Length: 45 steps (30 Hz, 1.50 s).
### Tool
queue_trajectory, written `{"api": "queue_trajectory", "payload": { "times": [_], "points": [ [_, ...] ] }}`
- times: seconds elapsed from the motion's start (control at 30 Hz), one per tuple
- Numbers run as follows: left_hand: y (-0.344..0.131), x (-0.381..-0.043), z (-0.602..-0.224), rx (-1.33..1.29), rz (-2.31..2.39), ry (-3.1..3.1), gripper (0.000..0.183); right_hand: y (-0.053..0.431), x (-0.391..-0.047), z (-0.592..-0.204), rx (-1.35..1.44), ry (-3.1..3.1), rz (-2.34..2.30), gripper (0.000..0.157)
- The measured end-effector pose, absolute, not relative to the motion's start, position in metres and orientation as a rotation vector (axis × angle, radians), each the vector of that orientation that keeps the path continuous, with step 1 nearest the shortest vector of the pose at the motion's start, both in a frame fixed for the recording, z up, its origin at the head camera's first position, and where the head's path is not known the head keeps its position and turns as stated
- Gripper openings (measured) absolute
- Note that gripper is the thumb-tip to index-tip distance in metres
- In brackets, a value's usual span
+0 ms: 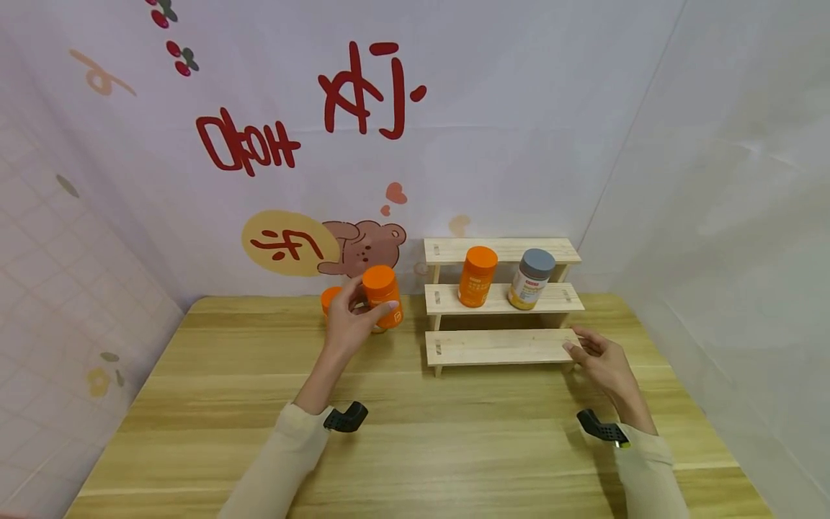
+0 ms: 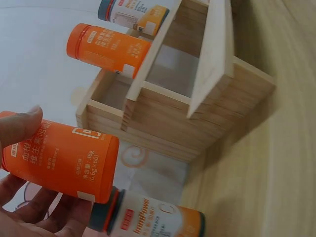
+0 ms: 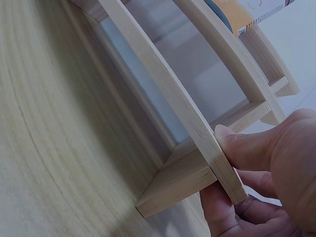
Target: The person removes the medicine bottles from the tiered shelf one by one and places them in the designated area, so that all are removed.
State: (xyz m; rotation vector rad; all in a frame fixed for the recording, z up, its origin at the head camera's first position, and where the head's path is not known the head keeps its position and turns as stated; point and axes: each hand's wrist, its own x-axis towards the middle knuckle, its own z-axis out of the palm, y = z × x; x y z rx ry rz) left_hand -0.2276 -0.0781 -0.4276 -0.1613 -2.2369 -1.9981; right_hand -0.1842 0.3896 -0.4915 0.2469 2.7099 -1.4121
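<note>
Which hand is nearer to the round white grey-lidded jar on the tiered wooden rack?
Right hand, gripping the lowest tier's right end, below and right of the jar; the left hand, holding a round orange jar, is farther off, left of the rack.

From the head, looks forward and down over the table (image 1: 415, 447); from the left wrist, nearer and tilted, at the left end of the wooden rack (image 2: 163, 116); from the right, closest, at its right. Shows this rack throughout.
</note>
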Motion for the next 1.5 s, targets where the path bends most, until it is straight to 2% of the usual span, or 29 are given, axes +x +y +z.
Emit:
{"api": "queue_trajectory", "payload": {
  "times": [0.8, 1.07, 1.5],
  "points": [
    [-0.095, -0.206, -0.484, -0.029, -1.982, -2.375, 0.064, 0.389, -0.184, -0.49, 0.269, 2.694, -1.429, 0.077],
    [-0.094, -0.204, -0.493, 0.02, -1.991, -2.395, 0.067, 0.391, -0.184, -0.492, 0.254, 2.724, -1.389, 0.078],
    [-0.094, -0.209, -0.502, -0.056, -2.017, -2.411, 0.069, 0.392, -0.184, -0.493, 0.246, 2.719, -1.42, 0.076]
  ]
}}
